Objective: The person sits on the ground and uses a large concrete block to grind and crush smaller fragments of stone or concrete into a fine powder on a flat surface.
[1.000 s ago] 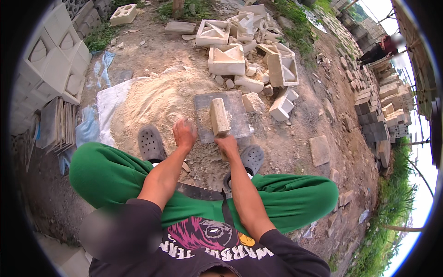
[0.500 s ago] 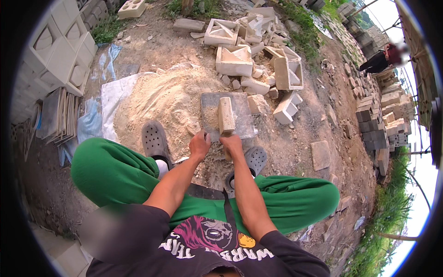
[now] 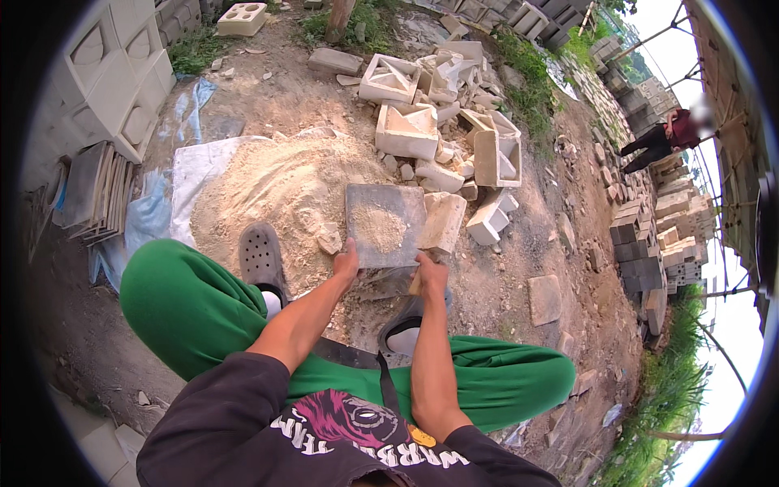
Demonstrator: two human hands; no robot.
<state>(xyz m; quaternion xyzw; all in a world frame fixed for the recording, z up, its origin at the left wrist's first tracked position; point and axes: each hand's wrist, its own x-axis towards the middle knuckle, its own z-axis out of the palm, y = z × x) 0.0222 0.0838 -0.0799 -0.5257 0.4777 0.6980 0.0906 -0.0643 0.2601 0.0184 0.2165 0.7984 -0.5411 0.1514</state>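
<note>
A square grey board (image 3: 363,204) lies in front of me with a patch of pale crushed grit (image 3: 381,230) on it. My left hand (image 3: 346,264) is closed on its near left corner, thumb on top. My right hand (image 3: 431,273) is closed around the handle of a block-headed wooden mallet (image 3: 441,225), and its fingers touch the board's near right corner. The mallet head points away from me beside the board's right edge. Whether the board is raised off the ground, I cannot tell.
A heap of sandy grit (image 3: 280,183) spreads on a white sheet (image 3: 197,170) to the left. Broken cream blocks (image 3: 406,132) are piled beyond the board. A flat slab (image 3: 544,299) lies to the right. Stacked blocks (image 3: 641,252) and a standing person (image 3: 661,136) are farther right.
The mallet has moved off the board to its right side, uncovering the grit. My left hand now holds the board's corner, and my right hand has come to its other near corner.
</note>
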